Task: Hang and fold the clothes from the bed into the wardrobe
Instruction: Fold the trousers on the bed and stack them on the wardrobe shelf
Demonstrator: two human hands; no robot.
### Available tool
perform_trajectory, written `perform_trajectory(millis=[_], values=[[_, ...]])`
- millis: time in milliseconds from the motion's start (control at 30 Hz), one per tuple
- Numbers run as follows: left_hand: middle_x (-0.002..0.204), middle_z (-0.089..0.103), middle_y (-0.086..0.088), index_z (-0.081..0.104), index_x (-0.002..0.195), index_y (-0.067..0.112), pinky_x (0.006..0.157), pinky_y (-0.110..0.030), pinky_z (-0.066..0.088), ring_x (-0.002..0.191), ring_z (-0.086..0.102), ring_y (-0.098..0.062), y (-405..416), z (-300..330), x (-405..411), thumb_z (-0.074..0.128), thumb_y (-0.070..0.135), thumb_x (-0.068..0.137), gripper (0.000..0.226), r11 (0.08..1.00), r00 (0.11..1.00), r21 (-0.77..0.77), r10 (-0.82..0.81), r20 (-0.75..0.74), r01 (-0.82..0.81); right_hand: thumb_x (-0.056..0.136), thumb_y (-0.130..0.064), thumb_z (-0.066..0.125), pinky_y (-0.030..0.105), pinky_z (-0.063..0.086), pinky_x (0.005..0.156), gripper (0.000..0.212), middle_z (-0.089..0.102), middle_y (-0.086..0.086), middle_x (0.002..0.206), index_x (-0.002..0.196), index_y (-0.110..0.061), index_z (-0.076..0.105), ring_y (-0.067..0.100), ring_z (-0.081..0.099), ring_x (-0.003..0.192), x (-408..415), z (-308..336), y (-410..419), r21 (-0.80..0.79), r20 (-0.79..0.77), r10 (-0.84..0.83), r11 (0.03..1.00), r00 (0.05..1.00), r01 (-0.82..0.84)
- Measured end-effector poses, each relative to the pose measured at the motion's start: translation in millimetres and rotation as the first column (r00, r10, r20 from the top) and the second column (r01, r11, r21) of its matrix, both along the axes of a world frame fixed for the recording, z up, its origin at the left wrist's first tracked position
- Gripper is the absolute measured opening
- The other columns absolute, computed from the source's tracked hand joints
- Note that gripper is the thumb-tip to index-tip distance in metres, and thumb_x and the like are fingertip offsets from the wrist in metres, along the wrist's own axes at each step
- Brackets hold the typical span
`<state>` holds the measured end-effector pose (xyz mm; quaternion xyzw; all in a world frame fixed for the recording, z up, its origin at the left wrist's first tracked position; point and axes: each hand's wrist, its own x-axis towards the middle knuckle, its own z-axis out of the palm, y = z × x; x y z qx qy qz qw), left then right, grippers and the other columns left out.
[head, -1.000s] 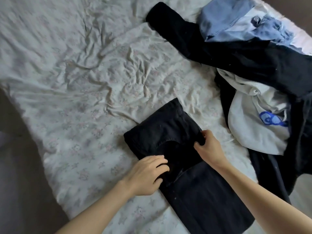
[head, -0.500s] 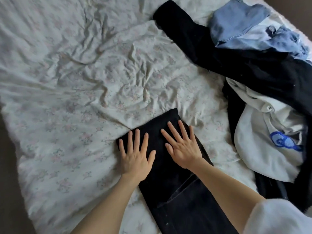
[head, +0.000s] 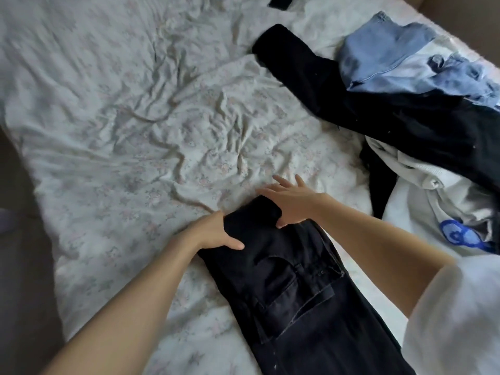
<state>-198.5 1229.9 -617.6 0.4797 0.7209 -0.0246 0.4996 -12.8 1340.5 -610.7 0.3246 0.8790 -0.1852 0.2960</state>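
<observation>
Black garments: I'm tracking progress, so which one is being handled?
The black jeans under both hands, pocket showing; the other black garment lies untouched in the pile.

No readable text; the white garment (head: pixel 422 209) bears an illegible blue print.
</observation>
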Motion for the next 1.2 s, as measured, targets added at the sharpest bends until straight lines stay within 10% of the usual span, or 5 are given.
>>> perform_trajectory(millis=[200,567,900,1067,1200], values=[[0.094,0.070,-0.004,0.066,0.097,0.012,0.081,-0.037,0.055,0.085,0.066,-0.018,-14.0,32.5,13.2,0.074,0.021,0.078,0.023,0.995,0.994,0.084,-0.068,0.086,0.061,0.077,-0.036,0.072,0.037,0.045,0.088,0.050,0.052,-0.002,0.108,0.119,-0.018,0.051,0.020,0.049,0.098,-8.8,38.2,10.4,-0.102,0.079,0.054,0.994,0.995,-0.046],[0.097,0.069,-0.002,0.066,0.101,0.015,0.084,-0.039,0.055,0.088,0.065,-0.018,43.8,123.4,-15.7,0.077,0.020,0.076,0.028,0.983,0.999,0.183,-0.019,0.028,0.013,0.081,-0.039,0.069,0.032,0.038,0.068,0.030,0.055,-0.006,0.097,0.098,-0.023,0.050,0.019,0.053,0.089,-27.9,138.2,49.6,0.150,-0.034,0.026,0.988,0.999,-0.021],[0.117,0.051,-0.007,0.050,0.122,0.016,0.071,-0.036,0.040,0.102,0.056,-0.028,81.2,160.7,-19.1,0.062,0.030,0.090,0.037,0.810,0.788,0.531,0.150,-0.597,0.248,0.087,-0.038,0.061,0.033,0.033,0.087,0.040,0.049,0.002,0.115,0.122,-0.022,0.052,0.022,0.050,0.109,-40.2,158.5,78.1,0.550,-0.366,0.079,0.822,0.927,0.147],[0.101,0.054,-0.005,0.054,0.107,0.014,0.056,-0.030,0.035,0.086,0.057,-0.021,45.1,117.3,5.3,0.068,0.021,0.086,0.027,0.750,0.717,0.570,0.190,-0.671,0.334,0.060,-0.023,0.084,0.038,0.045,0.071,0.042,0.058,0.008,0.091,0.096,-0.014,0.065,0.028,0.059,0.078,-14.7,117.7,44.0,0.607,-0.368,0.171,0.789,0.914,0.097],[0.065,0.053,-0.004,0.061,0.072,0.012,0.043,-0.021,0.023,0.047,0.050,-0.018,15.5,107.9,23.9,0.090,0.002,0.038,0.046,0.635,0.698,0.640,0.214,-0.684,0.432,0.042,-0.012,0.084,0.035,0.049,0.065,0.045,0.058,0.007,0.078,0.084,-0.012,0.066,0.028,0.057,0.065,17.1,102.8,16.2,0.656,-0.394,0.243,0.750,0.886,0.087]])
